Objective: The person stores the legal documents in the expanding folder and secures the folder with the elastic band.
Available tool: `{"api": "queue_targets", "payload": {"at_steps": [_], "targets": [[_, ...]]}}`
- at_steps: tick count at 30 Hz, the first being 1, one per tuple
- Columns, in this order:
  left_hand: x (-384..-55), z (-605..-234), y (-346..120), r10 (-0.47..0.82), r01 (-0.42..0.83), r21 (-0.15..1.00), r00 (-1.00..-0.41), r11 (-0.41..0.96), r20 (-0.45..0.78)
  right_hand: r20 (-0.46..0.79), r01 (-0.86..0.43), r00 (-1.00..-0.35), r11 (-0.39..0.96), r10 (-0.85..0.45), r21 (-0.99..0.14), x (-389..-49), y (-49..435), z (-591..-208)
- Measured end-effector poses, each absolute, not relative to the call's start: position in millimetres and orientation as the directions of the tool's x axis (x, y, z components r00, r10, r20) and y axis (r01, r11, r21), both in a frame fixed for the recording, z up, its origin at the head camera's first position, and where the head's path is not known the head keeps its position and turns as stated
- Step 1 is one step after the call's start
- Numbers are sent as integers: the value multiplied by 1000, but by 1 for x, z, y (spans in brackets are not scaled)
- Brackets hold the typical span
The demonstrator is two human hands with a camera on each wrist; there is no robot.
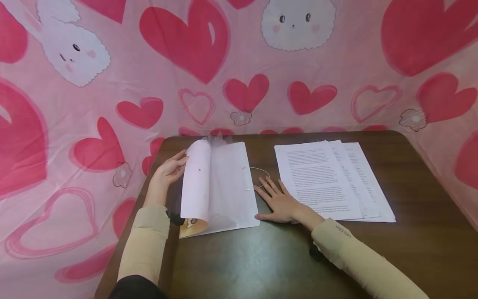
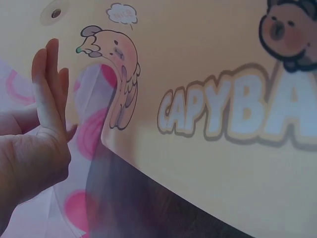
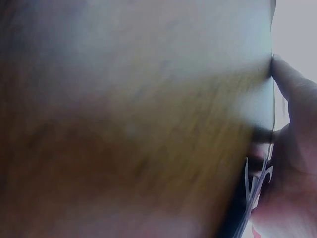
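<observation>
Turning back the cover of the folder looks like the step in hand. The slim folder (image 1: 234, 195), with a whitish inside and clear plastic leaves (image 1: 223, 178), lies on the dark brown wooden table (image 1: 239, 265). Its flexible cover (image 1: 195, 182), pale on the inner face, is bent up in a curl along the folder's left side; the left wrist view shows its yellow outer face, printed with cartoon animals and outlined white lettering (image 2: 237, 109).

At the folder's upper left edge, the left hand (image 1: 172, 168) touches the raised cover, its fingers nearly straight, supporting the sheet rather than curling round it. Just right of the folder, the right hand (image 1: 278, 203) rests palm down with fingers spread, gripping nothing, its thumb at the folder's lower right corner. By its fingertips, beside the folder's right edge, is a thin pale cord (image 1: 262, 169). A fanned stack of white printed papers (image 1: 321, 182) lies farther right of the folder.

The next move seems to call for the left hand carrying the cover farther over to the folder's left, while the right keeps the corner from sliding.
</observation>
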State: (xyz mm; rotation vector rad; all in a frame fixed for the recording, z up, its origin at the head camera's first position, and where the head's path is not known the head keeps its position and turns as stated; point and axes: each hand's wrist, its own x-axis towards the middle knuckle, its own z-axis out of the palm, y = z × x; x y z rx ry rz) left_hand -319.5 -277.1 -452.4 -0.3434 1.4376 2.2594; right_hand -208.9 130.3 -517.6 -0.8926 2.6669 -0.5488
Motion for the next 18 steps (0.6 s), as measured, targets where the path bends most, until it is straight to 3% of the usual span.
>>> {"api": "queue_targets", "payload": {"at_steps": [18], "targets": [[-319, -458, -281, 208, -508, 779, -861, -367, -464, -120, -518, -764, 715, -633, -469, -210, 131, -522]]}}
